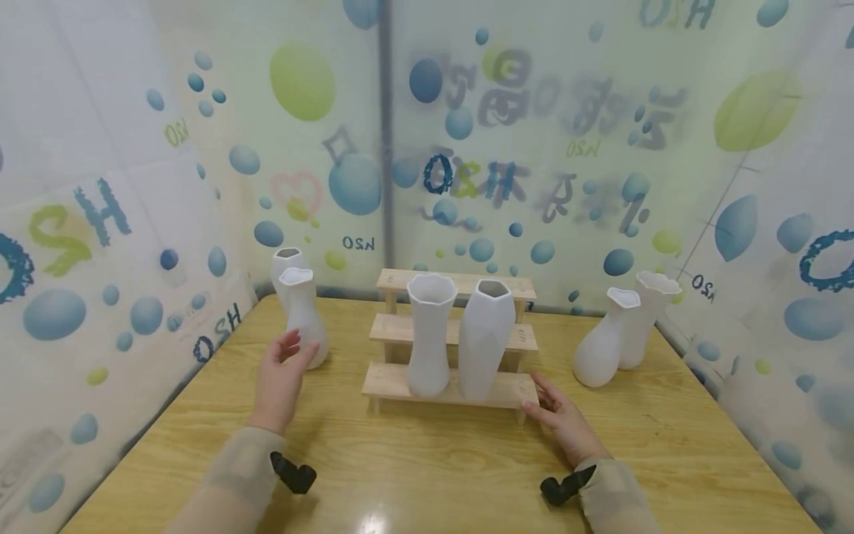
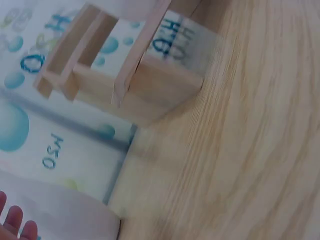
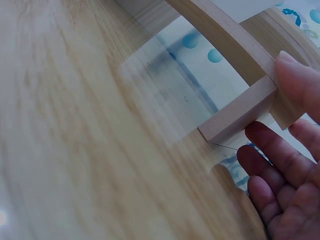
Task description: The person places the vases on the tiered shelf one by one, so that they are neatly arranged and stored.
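A three-step wooden display stand (image 1: pixel 383 380) is on the table. On its lowest step are two white vases: a ribbed, wide-mouthed vase (image 1: pixel 430 334) and a faceted vase (image 1: pixel 485 341) that looks tilted in the head view. My right hand (image 1: pixel 560 419) grips the right end of that step; in the right wrist view the thumb (image 3: pixel 297 82) lies at the board's end and the fingers (image 3: pixel 280 155) by the leg. On the left, my left hand (image 1: pixel 283 378), fingers loosely bent, is beside a narrow-necked white vase (image 1: pixel 307 319) and overlaps its lower part.
Behind the narrow-necked vase stands another white vase (image 1: pixel 282 276). At the right of the wooden table (image 1: pixel 414 475) are a round-bodied vase (image 1: pixel 597 352) and a vase with a flared, wavy rim (image 1: pixel 643 326). Printed curtains (image 1: pixel 534 148) enclose the table's back and sides.
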### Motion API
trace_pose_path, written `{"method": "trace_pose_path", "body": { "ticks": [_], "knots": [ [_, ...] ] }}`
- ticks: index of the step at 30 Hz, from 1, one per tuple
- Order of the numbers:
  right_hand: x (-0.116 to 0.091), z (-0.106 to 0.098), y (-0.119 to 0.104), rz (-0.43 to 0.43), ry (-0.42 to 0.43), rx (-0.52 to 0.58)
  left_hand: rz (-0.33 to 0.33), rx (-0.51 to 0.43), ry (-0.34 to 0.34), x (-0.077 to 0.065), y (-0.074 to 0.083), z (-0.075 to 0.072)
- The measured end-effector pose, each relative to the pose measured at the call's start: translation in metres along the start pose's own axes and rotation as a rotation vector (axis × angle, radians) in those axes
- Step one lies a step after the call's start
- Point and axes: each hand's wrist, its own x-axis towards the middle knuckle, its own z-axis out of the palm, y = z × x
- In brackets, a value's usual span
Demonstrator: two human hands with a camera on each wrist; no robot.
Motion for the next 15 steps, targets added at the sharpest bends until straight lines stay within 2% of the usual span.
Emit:
{"method": "trace_pose_path", "body": {
  "ticks": [4,9,12,15],
  "knots": [
    [0.001,0.0,0.002,0.0,0.005,0.001,-0.009,-0.012,0.087,0.014,-0.007,-0.008],
    [0.001,0.0,0.003,-0.004,0.005,0.0,-0.023,-0.019,0.146,0.03,-0.016,-0.011],
    [0.001,0.0,0.002,-0.004,0.005,0.004,-0.041,-0.019,0.153,0.039,-0.023,-0.01],
    [0.001,0.0,0.001,-0.003,0.005,0.009,-0.069,-0.027,0.129,0.047,-0.029,-0.008]
  ]
}}
